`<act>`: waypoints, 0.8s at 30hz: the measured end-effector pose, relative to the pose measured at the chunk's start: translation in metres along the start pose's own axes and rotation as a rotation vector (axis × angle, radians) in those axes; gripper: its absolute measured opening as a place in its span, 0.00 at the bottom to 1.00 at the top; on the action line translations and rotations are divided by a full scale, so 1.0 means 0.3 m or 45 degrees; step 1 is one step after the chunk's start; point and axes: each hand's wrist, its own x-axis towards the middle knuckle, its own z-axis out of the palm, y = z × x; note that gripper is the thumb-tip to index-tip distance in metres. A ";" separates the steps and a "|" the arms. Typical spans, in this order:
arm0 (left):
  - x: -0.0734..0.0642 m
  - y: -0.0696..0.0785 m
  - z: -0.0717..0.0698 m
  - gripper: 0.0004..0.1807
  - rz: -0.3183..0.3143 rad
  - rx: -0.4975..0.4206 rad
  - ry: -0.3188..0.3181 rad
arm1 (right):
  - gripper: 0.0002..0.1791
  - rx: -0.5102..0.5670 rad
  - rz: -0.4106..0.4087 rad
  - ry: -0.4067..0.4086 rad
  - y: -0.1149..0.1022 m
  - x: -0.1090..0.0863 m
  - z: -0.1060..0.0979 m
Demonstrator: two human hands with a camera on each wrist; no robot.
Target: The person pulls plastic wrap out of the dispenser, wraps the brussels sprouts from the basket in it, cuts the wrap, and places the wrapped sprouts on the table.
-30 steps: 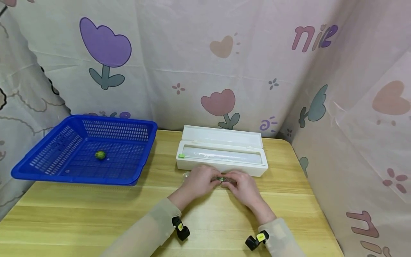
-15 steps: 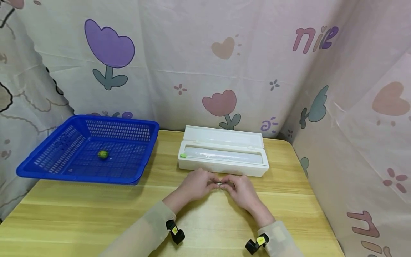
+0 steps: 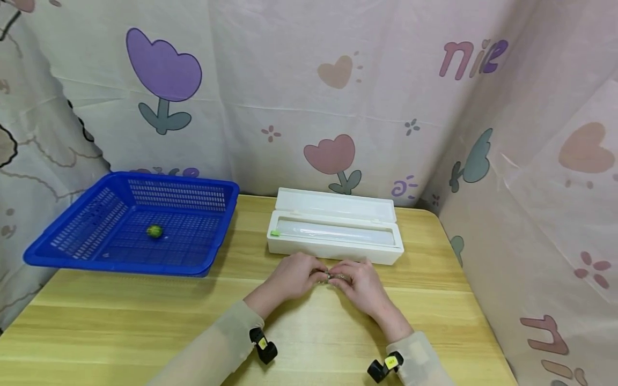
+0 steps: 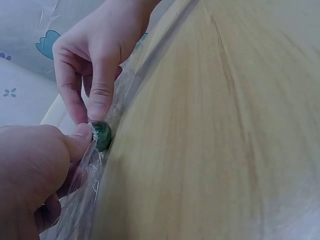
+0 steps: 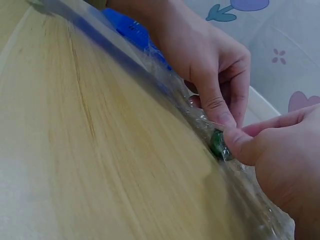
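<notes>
A small, round, dark green thing (image 4: 103, 136) sits wrapped in clear cling film (image 4: 75, 210); its kind I cannot tell. My left hand (image 3: 293, 274) pinches the film right beside it between thumb and fingers. From the other side my right hand (image 3: 361, 283) pinches the film too, the fingertips of both hands nearly meeting over the green thing. In the right wrist view, crumpled film stretches away on both sides of the bundle, close over the wooden table (image 5: 100, 150). Fingers hide most of the bundle in the head view.
Just behind the hands stands a white cling film box (image 3: 333, 251), its lid raised and a film roll inside. At the left, a blue plastic basket (image 3: 116, 265) holds a small green and yellow striped ball-like thing (image 3: 154, 231). A patterned curtain (image 3: 270, 64) hangs behind.
Both hands have come slightly nearer to me, away from the box, and their fingertips have closed in on the bundle, hiding more of it. The head view has shifted a little.
</notes>
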 end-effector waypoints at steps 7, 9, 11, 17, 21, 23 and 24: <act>-0.009 -0.015 0.009 0.11 0.137 0.122 0.145 | 0.10 -0.049 0.024 -0.009 0.009 0.010 0.006; -0.011 -0.013 0.007 0.11 0.176 0.165 0.169 | 0.09 -0.065 0.029 -0.007 0.012 0.012 0.008; -0.013 -0.011 0.006 0.12 0.186 0.196 0.170 | 0.09 -0.089 0.032 -0.007 0.012 0.013 0.011; -0.015 -0.005 0.002 0.10 0.129 0.142 0.098 | 0.06 -0.106 0.031 -0.007 0.006 0.007 0.019; -0.015 -0.003 -0.001 0.07 0.090 0.028 0.050 | 0.07 -0.061 0.005 0.000 0.004 0.000 0.013; -0.012 -0.004 -0.001 0.07 0.063 0.009 0.026 | 0.09 -0.046 -0.012 -0.007 0.002 0.000 0.007; -0.010 -0.005 -0.001 0.07 0.044 0.003 0.013 | 0.11 -0.047 -0.023 -0.012 0.002 0.000 0.006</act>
